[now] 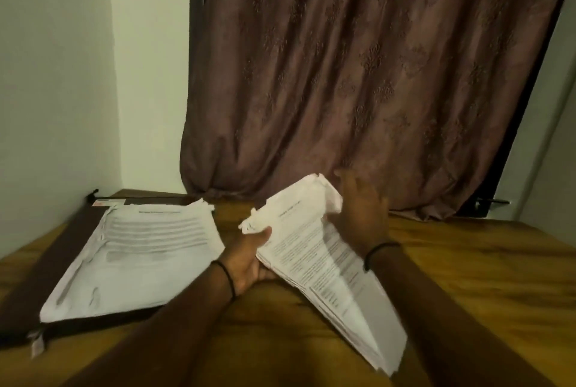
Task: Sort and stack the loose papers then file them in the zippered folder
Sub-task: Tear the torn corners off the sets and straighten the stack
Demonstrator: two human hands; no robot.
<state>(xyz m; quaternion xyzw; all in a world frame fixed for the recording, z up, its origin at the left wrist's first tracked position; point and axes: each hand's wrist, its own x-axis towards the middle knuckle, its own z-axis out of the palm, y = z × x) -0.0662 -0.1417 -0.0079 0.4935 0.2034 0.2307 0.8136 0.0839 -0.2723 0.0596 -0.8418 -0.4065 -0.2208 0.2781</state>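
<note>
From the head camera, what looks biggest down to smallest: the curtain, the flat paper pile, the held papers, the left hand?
1. curtain
2. flat paper pile and held papers: they look alike, so tied
3. left hand

A dusty mauve-brown curtain (358,75) with embossed floral motifs fills the upper right, pale greenish-white wall (56,75) the upper left; lower down, the table (483,277) is golden-brown wood grain, the folder (40,274) dark brown, the stack (140,255) and held sheaf (311,255) white with grey print lines.
</note>
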